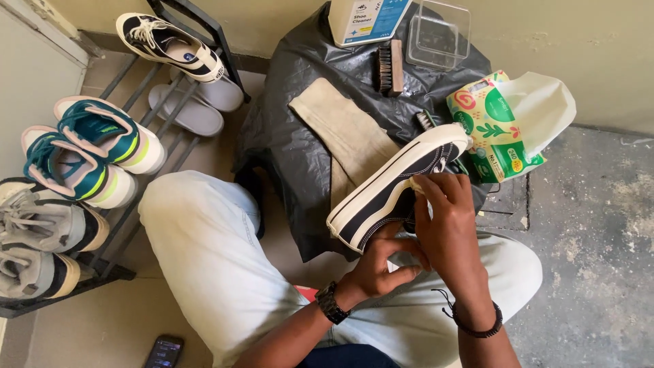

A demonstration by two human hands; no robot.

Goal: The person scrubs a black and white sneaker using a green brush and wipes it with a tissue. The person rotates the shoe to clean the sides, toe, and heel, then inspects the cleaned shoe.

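A black canvas sneaker (392, 187) with a white rubber sole is held tilted over my lap, toe pointing up and to the right. My left hand (381, 266) grips it from below near the heel. My right hand (446, 225) lies over the shoe's upper, fingers curled at its opening by the laces. A beige cloth (347, 133) lies on a black plastic sheet (293, 143) just beyond the shoe. What the right fingertips pinch is hidden.
On the sheet stand a shoe cleaner bottle (368, 19), a wooden brush (390, 67) and a clear plastic box (439, 34). A green wipes pack (494, 126) sits at right. A shoe rack (136, 129) at left holds several shoes. A phone (163, 352) lies on the floor.
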